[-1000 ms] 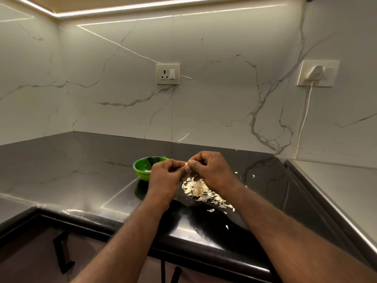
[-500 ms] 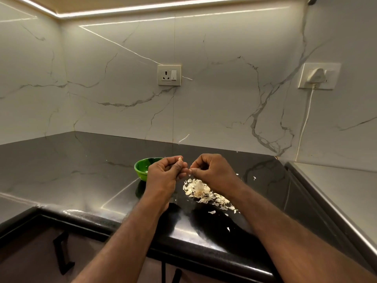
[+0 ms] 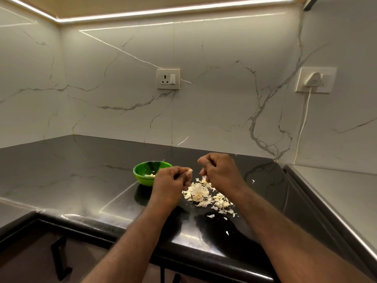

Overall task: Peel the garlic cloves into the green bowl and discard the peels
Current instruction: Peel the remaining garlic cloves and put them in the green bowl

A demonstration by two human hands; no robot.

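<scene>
Fingers of left hand (image 3: 171, 180) clamp garlic clove (image 3: 190, 171), tip bared for stripping; right hand (image 3: 219, 170) pinches peel sliver (image 3: 199, 173). Peel pile (image 3: 201, 194) beneath fingers; green bowl (image 3: 142, 178) just left.

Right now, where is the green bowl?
In the head view, the green bowl sits on the black countertop, just left of the left hand.

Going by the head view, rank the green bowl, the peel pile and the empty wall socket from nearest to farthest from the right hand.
1. peel pile: on the counter, just under and in front of the right hand.
2. green bowl: on the counter to the left, past the left hand.
3. wall socket: high on the back wall.
</scene>
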